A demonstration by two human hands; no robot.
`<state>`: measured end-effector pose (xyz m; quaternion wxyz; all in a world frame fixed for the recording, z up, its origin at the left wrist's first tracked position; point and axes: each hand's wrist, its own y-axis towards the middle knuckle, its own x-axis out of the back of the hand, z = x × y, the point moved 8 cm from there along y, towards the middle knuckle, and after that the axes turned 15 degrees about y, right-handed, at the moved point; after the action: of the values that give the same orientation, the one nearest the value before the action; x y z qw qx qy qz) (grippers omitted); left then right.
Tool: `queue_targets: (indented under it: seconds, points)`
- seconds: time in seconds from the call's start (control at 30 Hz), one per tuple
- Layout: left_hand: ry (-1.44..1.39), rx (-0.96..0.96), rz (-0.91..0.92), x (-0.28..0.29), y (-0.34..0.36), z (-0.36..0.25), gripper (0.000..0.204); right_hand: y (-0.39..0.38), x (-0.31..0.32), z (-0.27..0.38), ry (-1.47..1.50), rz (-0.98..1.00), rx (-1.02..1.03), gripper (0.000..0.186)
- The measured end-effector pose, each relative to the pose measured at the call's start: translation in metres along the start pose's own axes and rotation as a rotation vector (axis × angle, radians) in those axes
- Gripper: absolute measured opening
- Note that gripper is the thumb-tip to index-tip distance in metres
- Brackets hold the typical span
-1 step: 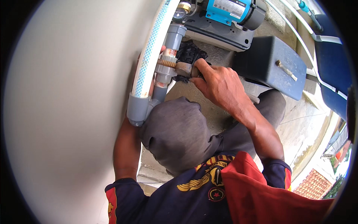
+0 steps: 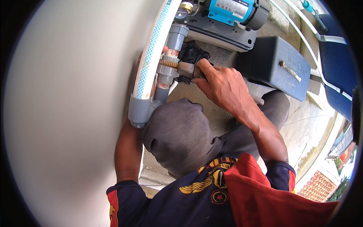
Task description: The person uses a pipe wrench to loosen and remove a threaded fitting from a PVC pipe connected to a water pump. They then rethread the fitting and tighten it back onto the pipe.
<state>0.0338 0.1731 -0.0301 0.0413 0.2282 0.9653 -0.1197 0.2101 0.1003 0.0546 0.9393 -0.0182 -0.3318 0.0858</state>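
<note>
My right hand (image 2: 221, 85) is closed on a worn metal wrench (image 2: 185, 69), whose rusty threaded part (image 2: 168, 63) lies across a grey pipe union (image 2: 164, 70). Above the union rises a grey pipe coupling (image 2: 177, 36), with a black-faced gauge (image 2: 182, 14) on a brass fitting at the top. My left hand (image 2: 165, 49) is mostly hidden behind the white pipe with blue patterning (image 2: 149, 62); only a fingertip and some skin show. That pipe ends in a grey elbow (image 2: 140, 110) near my left forearm.
A cream wall (image 2: 60, 106) fills the left. A blue pump (image 2: 227, 9) sits on a dark base (image 2: 219, 34). At right are a dark plastic cover (image 2: 276, 68), white pipes (image 2: 302, 30) and dark blue containers (image 2: 332, 64). My grey-clad knee (image 2: 174, 132) is below the union.
</note>
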Motion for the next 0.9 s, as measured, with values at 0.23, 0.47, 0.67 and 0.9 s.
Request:
queue_targets:
  seconds: [0.23, 0.47, 0.67, 0.9]
  points:
    - [0.011, -0.028, 0.031, 0.011, 0.005, -0.006, 0.037, 0.005, 0.004, -0.01, 0.227, 0.065, -0.065, 0.025]
    - [0.143, -0.066, -0.039, 0.01, -0.013, -0.02, 0.037, 0.004, -0.005, -0.012, 0.279, 0.068, -0.04, 0.029]
    - [0.113, -0.07, -0.057, 0.008, -0.022, -0.027, 0.035, 0.008, -0.001, -0.006, 0.376, -0.002, 0.069, 0.033]
    - [0.032, -0.037, -0.054, 0.007, -0.021, -0.028, 0.027, 0.009, -0.001, -0.01, 0.354, -0.01, 0.024, 0.042]
